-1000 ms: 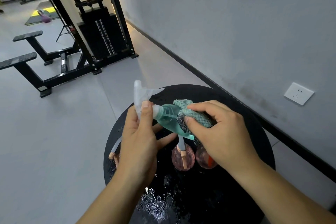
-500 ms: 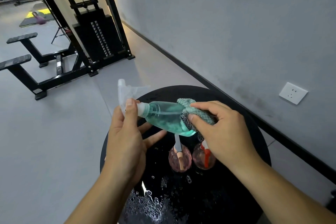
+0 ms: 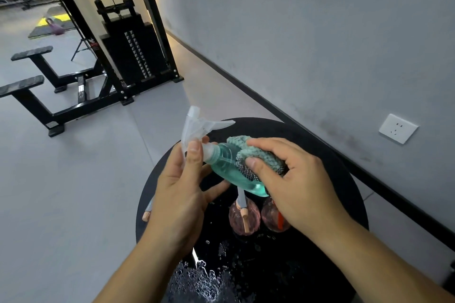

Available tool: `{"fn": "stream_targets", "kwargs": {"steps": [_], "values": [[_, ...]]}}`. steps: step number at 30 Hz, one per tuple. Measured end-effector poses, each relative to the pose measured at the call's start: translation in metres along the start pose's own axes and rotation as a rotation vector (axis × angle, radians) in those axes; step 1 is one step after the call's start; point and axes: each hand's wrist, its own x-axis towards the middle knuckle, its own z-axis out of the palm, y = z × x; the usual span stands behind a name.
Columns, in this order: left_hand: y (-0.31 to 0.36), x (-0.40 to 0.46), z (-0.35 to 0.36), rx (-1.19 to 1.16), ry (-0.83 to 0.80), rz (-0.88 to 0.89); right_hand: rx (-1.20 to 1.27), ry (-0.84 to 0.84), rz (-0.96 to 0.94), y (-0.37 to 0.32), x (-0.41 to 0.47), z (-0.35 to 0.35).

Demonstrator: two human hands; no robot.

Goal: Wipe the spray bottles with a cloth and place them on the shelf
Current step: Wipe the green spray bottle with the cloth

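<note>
Compared with half a second ago, the cloth [image 3: 258, 157] has moved up along the teal spray bottle [image 3: 231, 170], nearer to its neck; earlier it covered more the bottom end. The bottle itself stays at almost the same tilt, and the nozzle now points a little more upward.

The left hand [image 3: 182, 194] holds the bottle at the white trigger head [image 3: 199, 125]. Its thumb and first fingers are curled around the neck, while the lower fingers stretch out under the bottle body. The right hand [image 3: 295, 184] comes from the right side. Its fingers are bent over the cloth and its thumb presses the cloth against the bottle, so the cloth is wrapped around the middle of the body.

The bottle is held in the air, lying nearly flat, above the round black table [image 3: 344, 179]. Two pink spray bottles [image 3: 243, 216] stand on the table just under the hands. Water drops lie on the near part of the table.
</note>
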Motion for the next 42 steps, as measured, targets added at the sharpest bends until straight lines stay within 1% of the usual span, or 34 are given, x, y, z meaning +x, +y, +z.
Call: {"fn": "stream_targets", "kwargs": {"steps": [3,8,11,14,19,25,30,33,37,40,42], "values": [[0.000,0.000,-0.001,0.007,-0.002,0.011,-0.034,-0.011,-0.003,0.001,0.002,-0.003],[0.003,0.005,-0.006,-0.034,0.039,0.031,-0.009,0.076,0.068,0.010,0.005,-0.011],[-0.001,0.002,0.000,-0.007,0.021,0.016,0.032,0.030,0.039,0.005,0.001,-0.004],[-0.001,0.000,0.001,-0.008,0.033,0.018,-0.004,-0.005,-0.002,0.003,0.001,-0.002],[0.006,0.006,-0.010,-0.060,0.047,0.023,0.027,0.054,0.093,0.012,0.005,-0.009],[0.006,0.004,-0.010,-0.052,0.077,-0.008,0.169,0.051,0.143,0.010,0.006,-0.008],[0.008,0.006,-0.007,-0.115,0.156,-0.083,0.178,0.086,0.097,0.006,0.002,-0.004],[0.009,0.006,-0.007,-0.114,0.178,-0.122,0.168,0.072,0.054,0.003,-0.001,-0.002],[0.010,0.009,-0.013,-0.243,0.252,-0.173,0.200,0.027,0.064,0.002,-0.003,0.000],[0.009,0.008,-0.013,-0.303,0.265,-0.181,0.238,0.051,0.100,0.003,-0.002,0.001],[0.008,0.007,-0.010,-0.300,0.274,-0.187,0.242,0.064,0.110,0.004,-0.002,0.001]]}}
